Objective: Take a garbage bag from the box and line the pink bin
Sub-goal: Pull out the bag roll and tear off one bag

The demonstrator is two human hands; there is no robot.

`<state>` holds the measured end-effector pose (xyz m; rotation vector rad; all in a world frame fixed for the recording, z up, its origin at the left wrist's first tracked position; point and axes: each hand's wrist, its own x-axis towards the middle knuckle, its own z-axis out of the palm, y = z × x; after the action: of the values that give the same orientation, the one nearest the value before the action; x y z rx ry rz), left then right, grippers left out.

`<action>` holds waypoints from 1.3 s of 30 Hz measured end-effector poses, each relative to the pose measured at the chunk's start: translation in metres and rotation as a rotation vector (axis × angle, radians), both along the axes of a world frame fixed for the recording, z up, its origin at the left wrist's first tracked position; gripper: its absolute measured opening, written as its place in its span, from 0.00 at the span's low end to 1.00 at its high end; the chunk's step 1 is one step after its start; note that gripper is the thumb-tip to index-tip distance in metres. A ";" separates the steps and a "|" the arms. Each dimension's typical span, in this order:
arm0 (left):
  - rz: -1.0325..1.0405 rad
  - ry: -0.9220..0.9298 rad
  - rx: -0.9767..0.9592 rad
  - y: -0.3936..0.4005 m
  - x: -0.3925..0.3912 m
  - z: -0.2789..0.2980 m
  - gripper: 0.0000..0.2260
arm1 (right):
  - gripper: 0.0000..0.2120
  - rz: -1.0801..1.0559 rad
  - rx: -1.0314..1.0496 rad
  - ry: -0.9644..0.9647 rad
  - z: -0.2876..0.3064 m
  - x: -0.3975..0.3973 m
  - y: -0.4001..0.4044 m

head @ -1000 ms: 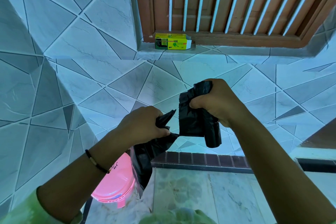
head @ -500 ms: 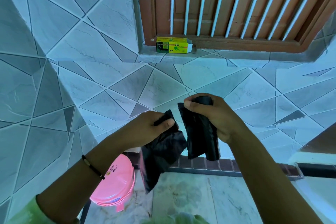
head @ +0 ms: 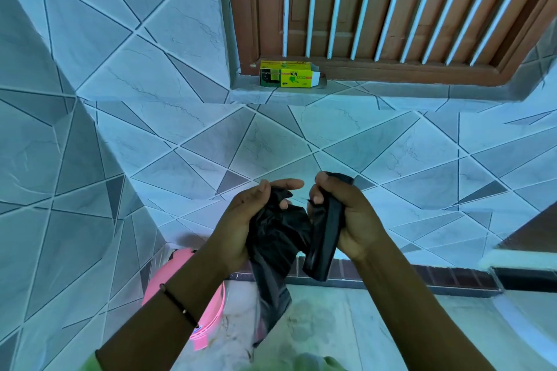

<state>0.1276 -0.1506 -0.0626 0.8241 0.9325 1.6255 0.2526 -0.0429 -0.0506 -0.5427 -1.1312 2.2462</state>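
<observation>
My left hand (head: 244, 220) is raised at chest height, palm turned inward, fingers loosely curled around a crumpled black garbage bag (head: 272, 244) whose tail hangs down past the wrist. My right hand (head: 346, 214) sits just beside it, knuckles up, clamped around the rolled garbage bags (head: 324, 238), thumb pinching the top end. Both forearms angle up and inward. Below my left forearm the pink bin (head: 211, 313) stands on the floor against the tiled wall (head: 120, 135). The yellow box (head: 287, 74) lies on the window ledge (head: 376, 90) above.
</observation>
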 end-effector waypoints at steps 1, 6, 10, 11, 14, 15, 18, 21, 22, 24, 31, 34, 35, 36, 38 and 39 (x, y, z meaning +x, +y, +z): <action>0.003 -0.029 -0.005 0.002 0.001 0.000 0.20 | 0.14 -0.005 0.039 -0.007 0.000 -0.002 -0.001; 0.081 0.372 -0.136 0.007 0.006 0.004 0.17 | 0.12 -0.116 0.629 -0.310 0.003 -0.004 -0.002; 0.101 0.753 -0.222 0.011 0.002 -0.001 0.21 | 0.11 -0.099 0.959 -0.568 0.001 -0.010 -0.005; 0.114 0.814 -0.244 0.013 -0.001 -0.003 0.21 | 0.12 -0.075 1.024 -0.627 0.001 -0.011 -0.004; 0.194 1.141 -0.285 0.012 -0.011 -0.010 0.18 | 0.12 -0.032 1.276 -0.866 0.001 -0.008 0.003; 0.214 1.175 -0.278 0.009 -0.015 -0.011 0.18 | 0.11 -0.061 1.228 -0.861 0.000 -0.005 0.008; 0.204 1.087 -0.264 0.003 -0.024 -0.013 0.16 | 0.09 -0.179 0.915 -0.711 -0.001 0.002 0.022; 0.277 1.081 -0.174 0.008 -0.031 -0.014 0.14 | 0.07 -0.105 0.586 -0.557 0.001 0.005 0.029; 0.320 1.078 -0.151 0.009 -0.030 -0.013 0.13 | 0.06 -0.055 0.516 -0.532 0.002 0.004 0.029; 0.427 0.919 -0.168 0.011 -0.025 -0.007 0.09 | 0.10 0.048 0.425 -0.515 0.001 0.004 0.023; 0.587 0.316 -0.179 0.022 -0.006 0.002 0.08 | 0.12 0.080 0.313 -0.418 -0.012 -0.013 -0.012; 0.578 0.267 -0.163 0.021 -0.009 0.001 0.05 | 0.08 -0.102 0.313 -0.459 -0.015 -0.018 -0.011; 0.594 0.275 -0.165 0.019 -0.012 0.001 0.04 | 0.08 -0.141 0.329 -0.475 -0.014 -0.018 -0.008; 0.622 0.286 -0.170 0.018 -0.016 0.000 0.04 | 0.09 -0.169 0.356 -0.491 -0.013 -0.016 -0.005; 0.688 0.309 -0.185 0.014 -0.021 -0.002 0.04 | 0.09 -0.197 0.438 -0.528 -0.010 -0.012 -0.001; 0.717 0.312 -0.190 0.012 -0.022 -0.004 0.04 | 0.09 -0.205 0.487 -0.545 -0.009 -0.011 0.000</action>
<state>0.1060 -0.1382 -0.0664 0.6532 1.7177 1.9891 0.2419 -0.0427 -0.0596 -1.0360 -1.7303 1.5984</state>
